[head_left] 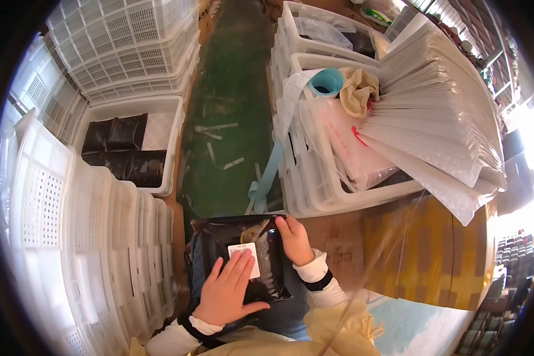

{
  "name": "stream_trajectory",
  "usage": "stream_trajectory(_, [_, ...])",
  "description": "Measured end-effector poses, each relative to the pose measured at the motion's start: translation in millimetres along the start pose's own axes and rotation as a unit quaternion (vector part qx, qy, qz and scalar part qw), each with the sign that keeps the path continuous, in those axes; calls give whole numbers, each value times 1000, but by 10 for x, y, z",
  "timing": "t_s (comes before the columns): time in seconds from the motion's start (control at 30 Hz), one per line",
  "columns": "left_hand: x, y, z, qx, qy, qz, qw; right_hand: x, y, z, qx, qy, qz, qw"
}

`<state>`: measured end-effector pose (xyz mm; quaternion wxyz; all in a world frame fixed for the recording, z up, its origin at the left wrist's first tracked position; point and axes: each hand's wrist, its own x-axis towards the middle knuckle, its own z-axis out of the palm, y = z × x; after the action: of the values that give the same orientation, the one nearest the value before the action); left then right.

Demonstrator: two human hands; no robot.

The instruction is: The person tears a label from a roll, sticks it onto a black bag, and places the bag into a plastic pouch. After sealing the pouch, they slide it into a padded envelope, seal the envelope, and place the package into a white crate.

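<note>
On my lap rests a dark, glossy sealed pouch with something pale showing through near its top. A white printed label lies on its face. My left hand is spread flat over the pouch, its fingertips on the label and hiding part of it. At the pouch's upper right edge, my right hand grips it with the thumb on top; the fingers beneath are hidden.
A white crate at left holds several dark pouches. Stacked white crates stand close on my left. To the right, crates carry a blue tape roll and a fan of white bubble mailers. Paper strips litter the green floor.
</note>
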<state>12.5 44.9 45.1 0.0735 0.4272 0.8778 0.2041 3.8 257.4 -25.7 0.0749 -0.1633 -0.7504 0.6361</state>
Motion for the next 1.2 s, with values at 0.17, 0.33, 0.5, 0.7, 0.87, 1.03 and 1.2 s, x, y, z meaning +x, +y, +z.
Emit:
stream_trajectory(0.17, [336,-7,-120,33,9,15,999,17,127,-49,-7,30,11,999])
stream_trajectory(0.33, [51,141,-24,51,-82,60,993,-27,-93,-159,-171,32,-10,985])
stream_trajectory(0.5, [57,-24,-13,62,-49,79,994,-133,-1166,-442,-326,109,-201,917])
stream_trajectory(0.7, [376,-35,-60,12,20,54,998,464,-1615,-738,-540,119,-276,786])
stream_trajectory(0.87, [42,-46,-22,-17,3,45,999,882,-1470,-885,-677,111,-328,649])
stream_trajectory(1.03, [-347,-9,-23,-25,-32,19,999,1061,-1422,-949,-724,82,-174,662])
stream_trajectory(1.2, [-505,2,-96,-12,-46,6,999,1043,-1459,-996,-729,98,-184,652])
